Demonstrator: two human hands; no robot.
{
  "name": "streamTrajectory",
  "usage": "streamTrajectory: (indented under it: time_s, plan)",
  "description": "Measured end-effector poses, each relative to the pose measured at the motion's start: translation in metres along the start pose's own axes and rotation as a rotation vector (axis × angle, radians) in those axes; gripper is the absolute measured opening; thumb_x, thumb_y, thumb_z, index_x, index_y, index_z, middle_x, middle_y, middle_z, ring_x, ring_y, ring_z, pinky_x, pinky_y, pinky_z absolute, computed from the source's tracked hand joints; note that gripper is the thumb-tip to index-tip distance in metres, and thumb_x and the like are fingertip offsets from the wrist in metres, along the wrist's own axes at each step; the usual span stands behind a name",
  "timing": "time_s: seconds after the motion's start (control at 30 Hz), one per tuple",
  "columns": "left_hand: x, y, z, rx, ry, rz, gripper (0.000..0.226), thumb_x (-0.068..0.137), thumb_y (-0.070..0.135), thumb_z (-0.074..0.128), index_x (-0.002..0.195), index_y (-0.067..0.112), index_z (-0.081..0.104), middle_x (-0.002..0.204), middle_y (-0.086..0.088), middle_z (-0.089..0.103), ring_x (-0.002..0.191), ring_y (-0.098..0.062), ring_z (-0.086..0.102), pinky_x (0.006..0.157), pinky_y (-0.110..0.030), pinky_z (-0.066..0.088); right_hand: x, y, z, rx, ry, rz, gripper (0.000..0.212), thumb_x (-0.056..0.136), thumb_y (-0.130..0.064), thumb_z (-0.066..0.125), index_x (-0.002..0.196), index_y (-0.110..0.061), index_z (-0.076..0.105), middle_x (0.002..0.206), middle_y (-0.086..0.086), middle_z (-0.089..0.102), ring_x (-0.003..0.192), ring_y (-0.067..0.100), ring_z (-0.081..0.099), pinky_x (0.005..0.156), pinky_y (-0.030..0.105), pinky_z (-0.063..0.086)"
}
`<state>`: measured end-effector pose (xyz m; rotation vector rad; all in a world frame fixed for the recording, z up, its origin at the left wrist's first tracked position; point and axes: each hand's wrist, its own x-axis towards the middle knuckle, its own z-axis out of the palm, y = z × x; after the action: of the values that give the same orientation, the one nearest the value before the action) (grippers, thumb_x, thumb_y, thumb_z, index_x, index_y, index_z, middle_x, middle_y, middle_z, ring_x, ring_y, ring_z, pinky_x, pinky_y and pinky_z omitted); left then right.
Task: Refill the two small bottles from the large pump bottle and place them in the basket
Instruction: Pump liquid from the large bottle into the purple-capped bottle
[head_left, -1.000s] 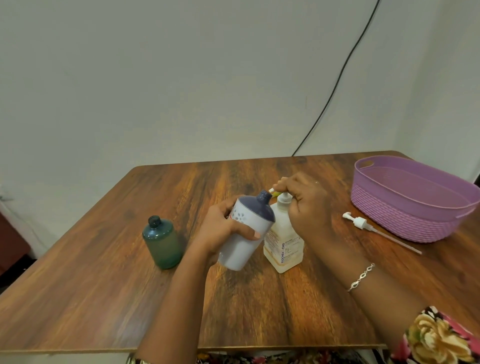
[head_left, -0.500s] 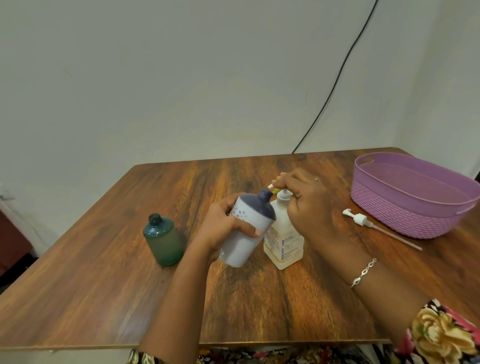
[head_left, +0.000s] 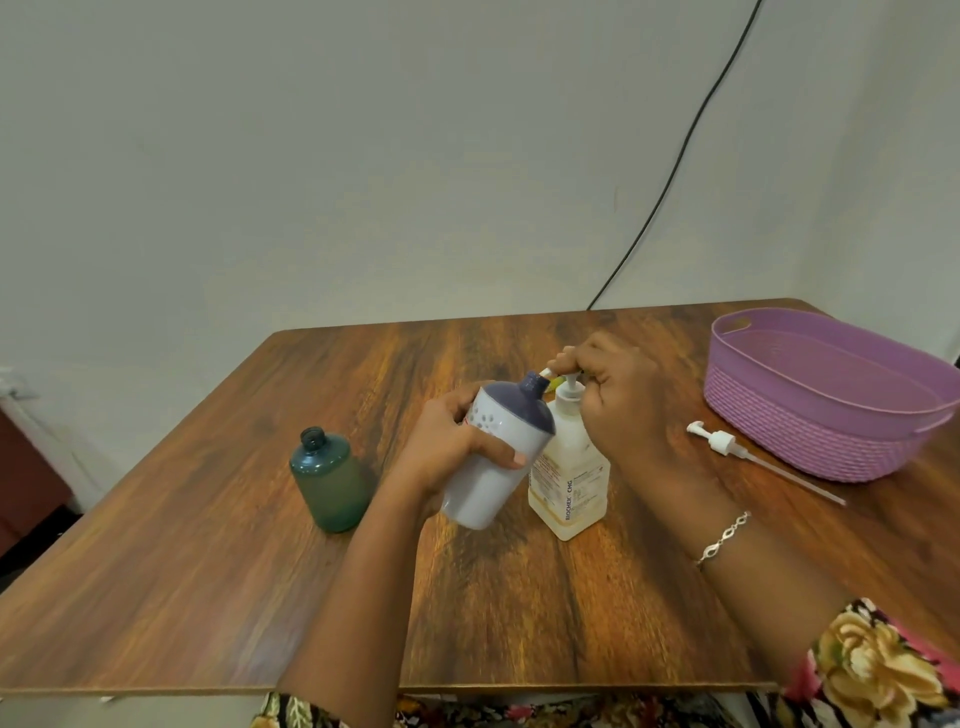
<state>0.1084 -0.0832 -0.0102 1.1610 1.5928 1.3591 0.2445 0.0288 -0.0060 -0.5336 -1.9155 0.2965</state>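
My left hand (head_left: 447, 441) grips a white small bottle with a dark blue top (head_left: 493, 457), tilted so its open neck sits just under the pump spout. The large pale-yellow pump bottle (head_left: 569, 483) stands on the wooden table (head_left: 208, 571) right beside it. My right hand (head_left: 618, 410) is curled over the pump head, fingers around the spout. A green small bottle (head_left: 331, 475), uncapped, stands upright to the left. The purple basket (head_left: 831, 436) sits at the right, with nothing visible inside.
A loose white pump with a long tube (head_left: 748, 457) lies on the table between the pump bottle and the basket. A black cable (head_left: 670, 166) runs down the wall behind. The table's front edge is close to my body.
The white bottle and both hands stay at the pump bottle; my right hand has shifted slightly on the pump head. The green bottle and basket have not moved.
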Motion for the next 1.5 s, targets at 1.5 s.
streamTrajectory:
  time_s: [1.5]
  plan:
    - [-0.001,-0.02,0.013,-0.037,0.109,0.082,0.075,0.052,0.005,0.081,0.119,0.028,0.055,0.113,0.0,0.062,0.104,-0.023,0.058,0.086,-0.045,0.053,-0.01,-0.002,-0.004,0.158,-0.037,0.159,0.036,0.08,0.011,0.053,0.109,-0.008,0.063,0.114,0.001,0.057,0.103,0.004,0.051,0.08,0.002,0.038]
